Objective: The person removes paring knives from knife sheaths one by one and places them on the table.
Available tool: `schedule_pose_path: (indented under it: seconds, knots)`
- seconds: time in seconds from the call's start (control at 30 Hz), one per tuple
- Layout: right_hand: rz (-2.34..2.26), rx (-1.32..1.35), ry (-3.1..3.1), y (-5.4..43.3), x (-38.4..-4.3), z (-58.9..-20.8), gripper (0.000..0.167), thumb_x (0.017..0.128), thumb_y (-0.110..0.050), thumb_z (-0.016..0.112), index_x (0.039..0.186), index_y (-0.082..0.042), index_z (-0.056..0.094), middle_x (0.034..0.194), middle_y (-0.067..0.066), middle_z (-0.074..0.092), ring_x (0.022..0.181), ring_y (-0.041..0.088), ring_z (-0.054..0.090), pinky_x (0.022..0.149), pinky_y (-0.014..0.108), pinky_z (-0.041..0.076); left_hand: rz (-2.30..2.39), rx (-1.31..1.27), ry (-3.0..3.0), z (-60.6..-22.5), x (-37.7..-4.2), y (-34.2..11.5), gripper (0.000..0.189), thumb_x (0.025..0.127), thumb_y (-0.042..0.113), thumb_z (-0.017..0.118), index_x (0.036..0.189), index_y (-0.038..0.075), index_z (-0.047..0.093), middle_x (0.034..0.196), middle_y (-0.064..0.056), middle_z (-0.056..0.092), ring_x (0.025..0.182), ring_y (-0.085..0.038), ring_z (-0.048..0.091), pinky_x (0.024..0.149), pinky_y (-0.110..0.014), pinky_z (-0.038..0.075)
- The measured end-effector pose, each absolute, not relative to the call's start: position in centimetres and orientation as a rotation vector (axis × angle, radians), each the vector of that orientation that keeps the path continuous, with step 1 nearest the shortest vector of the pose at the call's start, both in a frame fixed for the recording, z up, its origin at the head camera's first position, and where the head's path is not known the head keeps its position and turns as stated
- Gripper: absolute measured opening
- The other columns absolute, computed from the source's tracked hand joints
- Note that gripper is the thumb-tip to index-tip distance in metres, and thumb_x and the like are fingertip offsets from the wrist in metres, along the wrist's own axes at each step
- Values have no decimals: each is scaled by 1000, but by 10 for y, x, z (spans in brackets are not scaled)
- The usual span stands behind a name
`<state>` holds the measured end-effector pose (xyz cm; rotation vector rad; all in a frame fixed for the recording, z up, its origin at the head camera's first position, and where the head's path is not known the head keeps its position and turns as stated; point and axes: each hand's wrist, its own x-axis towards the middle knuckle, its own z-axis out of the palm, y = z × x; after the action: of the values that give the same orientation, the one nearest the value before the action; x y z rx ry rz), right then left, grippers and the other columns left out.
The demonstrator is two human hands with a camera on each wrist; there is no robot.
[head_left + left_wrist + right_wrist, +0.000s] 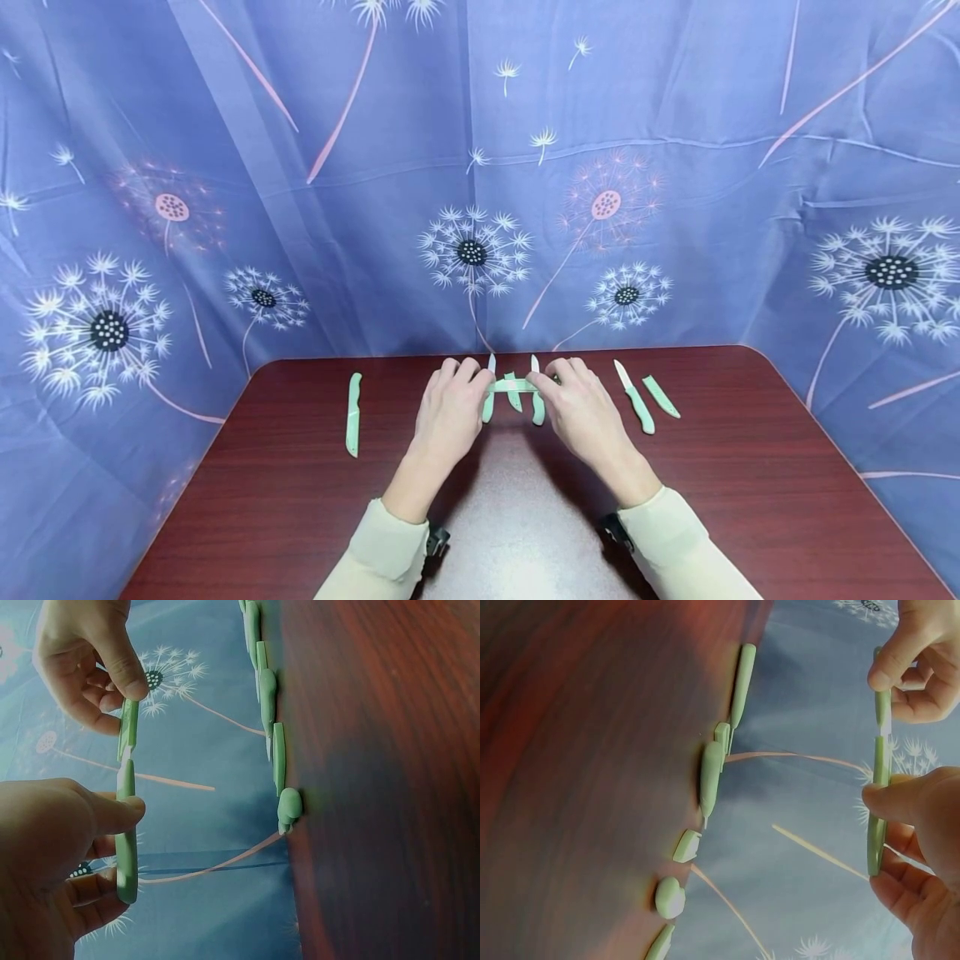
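Above the table's far side, a small knife with a light green handle [127,859] is held level between both hands. My left hand [450,408] grips the handle between thumb and fingers. My right hand [585,408] pinches the matching green blade cover [878,761]. Most of the blade is inside the cover; a short bright strip of blade [126,756] shows between cover and handle. Below the hands lie two bare-bladed green knives, one on the left [488,407] and one on the right [538,408], with a loose green cover [513,396] between them.
Left on the dark red wooden table [285,500] lies a green knife in its cover [353,417]. To the right lie a bare-bladed knife [636,400] and a loose cover [662,397]. A blue dandelion-patterned curtain [375,167] hangs along the table's back and sides.
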<state>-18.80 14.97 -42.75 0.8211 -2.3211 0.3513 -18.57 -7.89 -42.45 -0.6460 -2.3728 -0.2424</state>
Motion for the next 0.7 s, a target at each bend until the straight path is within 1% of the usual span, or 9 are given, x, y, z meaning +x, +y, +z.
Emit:
schedule_pose_path:
  seconds: [0.47,0.7]
  knots:
    - [372,805,-2328,149,-187,-427,30,90,3,76,116,-14,74,97,8,63,89,34,58,65,44,50,-248,-636,-2394,-423,-184,-79,18,89,9,83,102,15,72,98,-3,60,89,-30,55,73,-38,50]
    - [367,815,-2327,150,-187,-428,29,91,2,75,115,-13,73,98,9,63,89,34,56,70,44,51,-238,-636,-2394,-424,-185,-80,16,90,9,82,102,15,72,98,-3,60,90,-30,56,73,-38,50]
